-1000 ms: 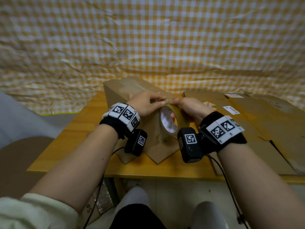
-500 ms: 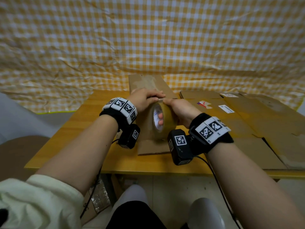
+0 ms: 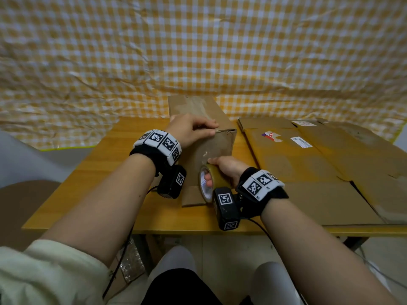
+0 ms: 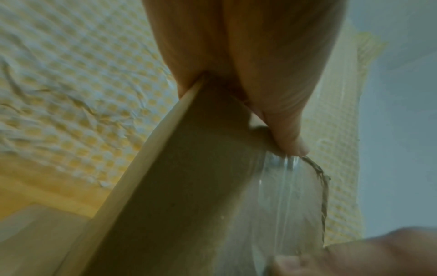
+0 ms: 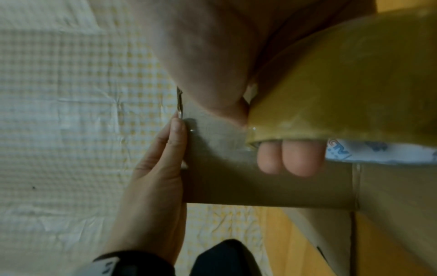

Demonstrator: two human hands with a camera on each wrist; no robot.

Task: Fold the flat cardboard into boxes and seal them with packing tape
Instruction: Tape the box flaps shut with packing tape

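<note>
A brown cardboard box (image 3: 220, 146) stands on the wooden table (image 3: 105, 172). My left hand (image 3: 212, 129) lies on its top near edge, straight fingers (image 5: 170, 142) flat on the top face and thumb (image 4: 283, 130) pressing the tape end down. A clear tape strip (image 4: 283, 196) runs down the near face to the brown tape roll (image 3: 218, 175). My right hand (image 3: 210, 170) grips that roll low against the box, with two fingers (image 5: 290, 158) through the core of the tape roll (image 5: 343, 84).
Several flat cardboard sheets (image 3: 308, 168) with labels cover the right half of the table. A yellow checked cloth (image 3: 198, 51) hangs behind the table. A loose flap of the box (image 3: 191, 197) lies flat towards the near table edge.
The right hand has drawn the roll from the box's top edge down the near face, paying out tape. The left hand has stayed at the top edge. The box now stands square to me.
</note>
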